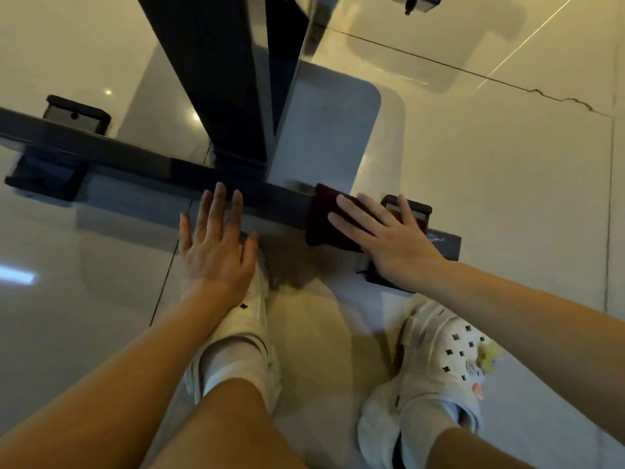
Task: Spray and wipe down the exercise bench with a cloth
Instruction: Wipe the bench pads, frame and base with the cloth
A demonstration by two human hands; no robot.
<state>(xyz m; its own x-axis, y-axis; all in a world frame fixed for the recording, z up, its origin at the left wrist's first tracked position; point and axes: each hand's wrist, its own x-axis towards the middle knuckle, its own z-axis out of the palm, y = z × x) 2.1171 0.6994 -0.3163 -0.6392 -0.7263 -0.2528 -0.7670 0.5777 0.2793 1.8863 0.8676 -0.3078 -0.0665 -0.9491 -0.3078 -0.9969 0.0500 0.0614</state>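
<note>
The exercise bench shows as a dark metal frame: a low crossbar [128, 164] runs across the floor, and an upright post [223, 79] rises from its middle. A dark maroon cloth [324, 218] is draped over the right part of the crossbar. My right hand [389, 238] lies flat on the cloth with fingers spread, pressing it against the bar. My left hand [216, 245] hovers open, palm down, just in front of the bar's middle, holding nothing. No spray bottle is in view.
Black rubber feet sit under the crossbar at the left [44, 177] and right [406, 208]. The floor is glossy pale tile [490, 198] with a crack at the right. My two white clogs [436, 363] stand close in front of the bar.
</note>
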